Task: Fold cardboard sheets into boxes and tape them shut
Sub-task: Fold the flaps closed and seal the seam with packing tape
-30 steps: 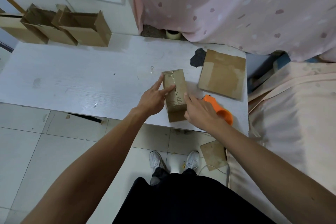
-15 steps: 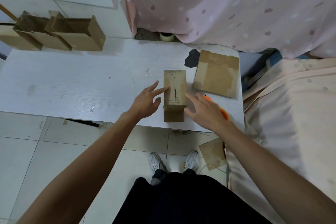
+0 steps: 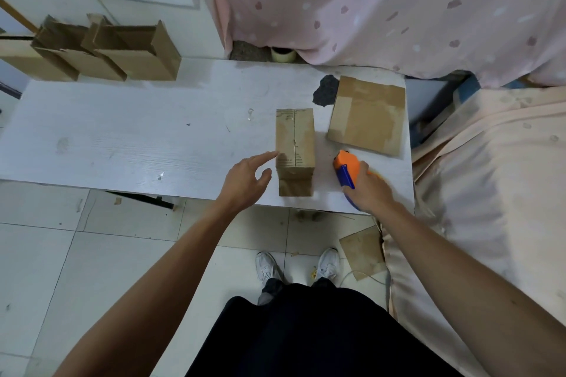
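While the left hand [image 3: 245, 184] hangs open over the near edge of the white table [image 3: 137, 138], index finger stretched out and the other fingers loosely bent, its fingertip reaches the lower left edge of the folded box [image 3: 294, 144] (whether skin actually meets cardboard is too close to call). That hand holds nothing. The folded box lies lengthwise on the front right part of the table, with a seam running down the middle of its top face and a flap jutting out at its near end.

Just right of the box, the right hand [image 3: 369, 190] grips the tape dispenser [image 3: 346, 167], orange with a blue part, with the fingers wrapped over its body. The dispenser's nose points away from the person and sits apart from the box.

Behind the dispenser, a flat cardboard sheet [image 3: 367, 115] lies at the table's right edge, beside a dark patch [image 3: 324, 92] in the surface. Several open boxes [image 3: 122, 52] stand in a row at the far left end. A tape roll [image 3: 283, 53] sits at the back, at the hem of the pink curtain [image 3: 382, 3]. Another cardboard piece [image 3: 363, 252] lies on the tiled floor near the person's white shoes [image 3: 329, 263].
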